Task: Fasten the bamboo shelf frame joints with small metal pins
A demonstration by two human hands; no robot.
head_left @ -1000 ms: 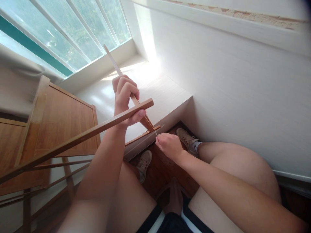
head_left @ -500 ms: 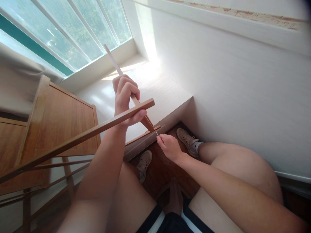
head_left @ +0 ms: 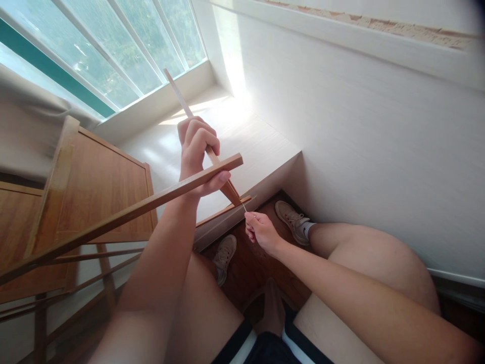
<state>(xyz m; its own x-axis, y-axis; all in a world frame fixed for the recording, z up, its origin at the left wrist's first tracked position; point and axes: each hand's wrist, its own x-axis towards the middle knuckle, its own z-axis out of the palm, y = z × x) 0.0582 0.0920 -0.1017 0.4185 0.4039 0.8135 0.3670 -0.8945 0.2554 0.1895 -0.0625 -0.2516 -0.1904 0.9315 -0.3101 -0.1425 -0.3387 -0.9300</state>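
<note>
My left hand (head_left: 199, 146) is closed around a wooden slat (head_left: 178, 93) that slants from the window side down toward me. A long wooden rail (head_left: 151, 202) crosses in front of that wrist, and my left thumb sticks out beneath it. At the slat's lower end, a further wooden bar (head_left: 223, 210) meets it. My right hand (head_left: 262, 231) pinches a thin metal rod (head_left: 244, 207), whose far tip touches the wood at this joint. What kind of tool the rod is, I cannot tell; most of it is inside the fingers.
Left of my arm stands a wooden panelled piece (head_left: 109, 187) with several crossing bars below. A pale window ledge (head_left: 265, 146) lies beyond the hands, under a window (head_left: 125, 45). A white wall (head_left: 359, 136) closes off the right. My shoes (head_left: 225, 258) rest on the brown floor.
The right hand has shifted slightly and its lower fingers have loosened from a tighter curl, still pinching the rod. The left hand and the wood have hardly moved.
</note>
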